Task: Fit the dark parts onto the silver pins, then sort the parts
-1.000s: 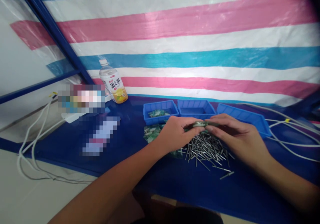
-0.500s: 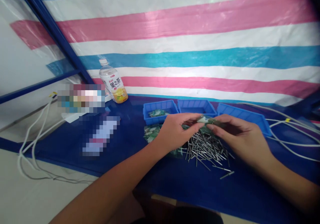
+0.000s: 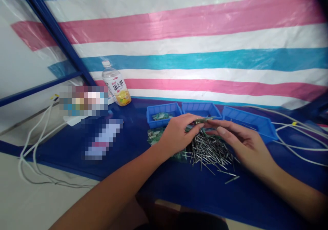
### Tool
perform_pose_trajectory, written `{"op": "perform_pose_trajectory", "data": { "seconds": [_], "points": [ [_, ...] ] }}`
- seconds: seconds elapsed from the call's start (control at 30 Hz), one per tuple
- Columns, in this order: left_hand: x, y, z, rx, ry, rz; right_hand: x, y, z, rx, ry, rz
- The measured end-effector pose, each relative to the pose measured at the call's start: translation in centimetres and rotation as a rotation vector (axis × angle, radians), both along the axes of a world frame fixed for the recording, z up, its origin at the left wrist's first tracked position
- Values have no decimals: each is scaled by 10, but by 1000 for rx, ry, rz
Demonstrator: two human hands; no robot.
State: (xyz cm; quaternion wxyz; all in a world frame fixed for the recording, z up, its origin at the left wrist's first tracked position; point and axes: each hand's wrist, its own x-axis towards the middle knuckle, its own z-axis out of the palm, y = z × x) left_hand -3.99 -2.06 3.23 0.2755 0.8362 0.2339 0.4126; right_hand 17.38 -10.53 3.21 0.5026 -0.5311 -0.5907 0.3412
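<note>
Between thumb and fingers, my left hand (image 3: 176,134) pinches a small clear-green plastic bag (image 3: 205,120), seen nearly edge-on above the pile. Close by on its right is my right hand (image 3: 241,139), its thumb apart from the stretched fingers. The right fingertips reach the bag's far end; whether they touch it I cannot tell. Beneath both hands lies a heap of thin metal pins (image 3: 210,153), with a few strays (image 3: 232,179) at its front. More green plastic bags (image 3: 154,136) lie left of the heap, partly hidden by my left hand and forearm.
Three blue bins stand behind the hands: the left bin (image 3: 151,123) holds green bags, beside a middle bin (image 3: 201,106) and a right bin (image 3: 266,129). White cables (image 3: 302,148) run at the right. A drink bottle (image 3: 116,84) stands at back left on the blue table (image 3: 164,185).
My right thumb and fingers have come apart from the bag. The bag, still in my left hand, has shifted slightly left and turned more edge-on.
</note>
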Motion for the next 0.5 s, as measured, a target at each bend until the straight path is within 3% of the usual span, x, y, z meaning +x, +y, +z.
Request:
{"op": "perform_pose_trajectory", "data": {
  "seconds": [0.23, 0.4, 0.5],
  "points": [
    [-27, 26, 9, 341, -1, 270, 6, 4, -6, 73, -177, -44],
    [-41, 42, 7, 251, 404, 521, 13, 11, -10, 270, -532, 34],
    [-39, 39, 6, 162, 568, 535, 13, 13, -12, 367, -670, 135]
  ]
}}
